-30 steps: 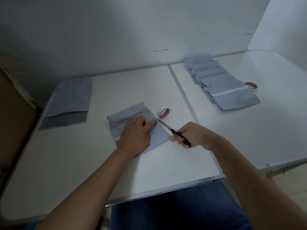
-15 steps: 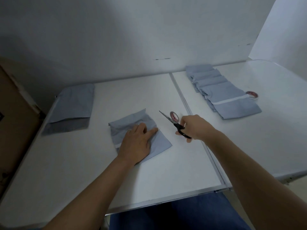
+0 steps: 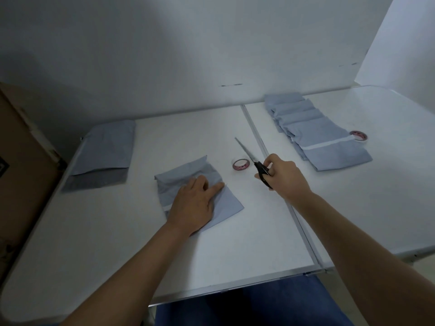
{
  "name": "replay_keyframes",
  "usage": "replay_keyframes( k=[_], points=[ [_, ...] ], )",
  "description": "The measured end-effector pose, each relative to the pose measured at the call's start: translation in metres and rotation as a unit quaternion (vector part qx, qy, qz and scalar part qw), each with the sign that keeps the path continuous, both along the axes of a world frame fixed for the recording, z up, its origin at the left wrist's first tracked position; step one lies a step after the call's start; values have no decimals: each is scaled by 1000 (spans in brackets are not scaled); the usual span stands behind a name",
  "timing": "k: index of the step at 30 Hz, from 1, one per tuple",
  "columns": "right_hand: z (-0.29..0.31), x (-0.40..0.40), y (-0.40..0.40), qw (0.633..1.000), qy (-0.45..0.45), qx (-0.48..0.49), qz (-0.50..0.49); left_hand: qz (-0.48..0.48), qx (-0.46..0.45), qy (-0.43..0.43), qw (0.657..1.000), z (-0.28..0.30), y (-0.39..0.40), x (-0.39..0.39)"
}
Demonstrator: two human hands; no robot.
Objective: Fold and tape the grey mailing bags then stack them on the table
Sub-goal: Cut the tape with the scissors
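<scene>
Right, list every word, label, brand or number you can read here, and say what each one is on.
Nothing here can be read.
Tape roll by the scissors: red marks on its core, too blurred to read.
Second tape roll beside the row of folded bags: red marks, too small to read.
Cardboard box at left: a dark printed mark, cut off by the frame.

Brown cardboard box (image 3: 21, 165) at far left; white wall (image 3: 188, 55) behind; blue trousers (image 3: 254, 304) below.

Left hand (image 3: 193, 205) presses folded grey bag (image 3: 226, 203); right hand (image 3: 283, 176) holds scissors (image 3: 253, 161).
</scene>
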State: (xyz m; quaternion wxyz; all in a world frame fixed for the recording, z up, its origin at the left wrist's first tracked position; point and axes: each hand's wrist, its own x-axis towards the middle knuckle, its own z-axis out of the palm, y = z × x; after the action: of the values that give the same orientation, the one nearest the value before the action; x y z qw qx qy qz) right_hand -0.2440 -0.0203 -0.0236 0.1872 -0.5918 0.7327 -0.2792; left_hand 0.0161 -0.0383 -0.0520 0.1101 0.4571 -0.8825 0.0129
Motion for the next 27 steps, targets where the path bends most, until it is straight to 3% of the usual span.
replay_keyframes(
  k=[8, 14, 19, 21, 25, 27],
  points=[
    [6, 3, -19, 995, 81, 45, -33, -1, 2, -1, 1000, 1, 1, 0],
    [12, 2, -27, 963, 260, 61, -43, -1, -1, -6, 1000, 1, 1, 0],
    [18, 5, -33, 936, 338, 96, -18, 1, -1, -9, 1000, 2, 2, 0],
    [22, 7, -38, 940, 320, 117, -4, 1, -4, -10, 1000, 2, 2, 0],
    [29, 3, -38, 966, 141, 211, 41, 5, 4, 1, 1000, 2, 3, 2],
    [35, 1, -31, 976, 90, 195, 42, -2, 20, 24, 1000, 3, 2, 3]
  ],
)
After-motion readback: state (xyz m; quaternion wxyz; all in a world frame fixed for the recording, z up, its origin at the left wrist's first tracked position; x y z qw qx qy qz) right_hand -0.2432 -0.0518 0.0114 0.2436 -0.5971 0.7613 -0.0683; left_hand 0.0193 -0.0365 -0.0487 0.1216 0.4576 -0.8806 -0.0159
